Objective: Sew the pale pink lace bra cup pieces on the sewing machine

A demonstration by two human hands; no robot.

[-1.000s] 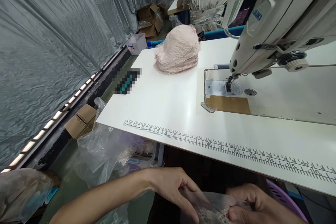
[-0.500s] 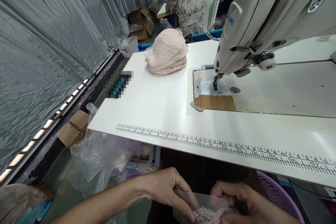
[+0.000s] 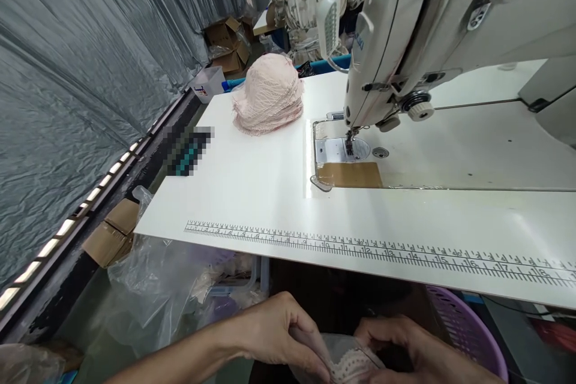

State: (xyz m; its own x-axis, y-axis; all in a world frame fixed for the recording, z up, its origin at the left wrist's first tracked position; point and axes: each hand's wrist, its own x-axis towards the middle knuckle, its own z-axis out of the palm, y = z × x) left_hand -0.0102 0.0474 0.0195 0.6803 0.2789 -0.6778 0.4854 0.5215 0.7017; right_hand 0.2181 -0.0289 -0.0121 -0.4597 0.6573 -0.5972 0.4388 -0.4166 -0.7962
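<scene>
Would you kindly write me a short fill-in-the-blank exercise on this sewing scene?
1. Of the left hand and the right hand, ____ hold the sheer fabric.
2. The stack of pink pieces lies to the ____ of the sewing machine.
3. The plastic basket below the table is ____ in colour.

Missing words: both; left; purple.

The sheer pale cloth with scalloped trim [image 3: 350,362] looks bumpy along its edge; the pink domed cloth stack [image 3: 270,96] is matt and rough, the white flat desk [image 3: 247,180] smooth, glossy, the silver metal needle plate [image 3: 330,150] shiny
</scene>
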